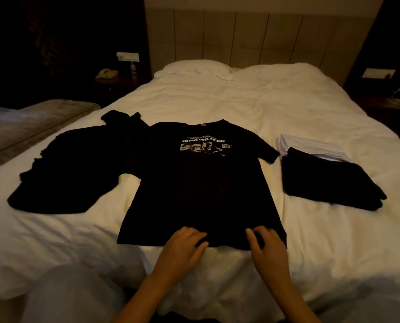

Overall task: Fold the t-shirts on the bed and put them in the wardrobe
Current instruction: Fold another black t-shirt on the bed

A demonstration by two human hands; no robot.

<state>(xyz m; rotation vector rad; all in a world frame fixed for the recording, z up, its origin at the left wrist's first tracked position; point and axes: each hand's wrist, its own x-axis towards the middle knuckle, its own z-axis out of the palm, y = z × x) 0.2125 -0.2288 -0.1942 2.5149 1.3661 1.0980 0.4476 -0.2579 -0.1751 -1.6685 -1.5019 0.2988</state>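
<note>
printed tee (201,183) flat on bed (311,241), collar toward headboard (252,36), long axis headboard-to-foot | left hand (182,247) fingers relaxed, resting on hem | right hand (265,244) fingers curled over hem, pinch unclear | folded stack (329,180) right of tee

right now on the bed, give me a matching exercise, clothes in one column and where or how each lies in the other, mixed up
Things:
1. printed black t-shirt
2. unfolded black garments
3. folded black stack
4. folded white stack

Places or states:
A. partly under a dark folded pile, far right
B. spread flat in the middle, both hands at its hem
C. loose and crumpled, on the left
D. folded, on the right, nearest the spread shirt's sleeve

Pairs: 1-B, 2-C, 3-D, 4-A

The left hand and right hand lie on the hem.
</note>
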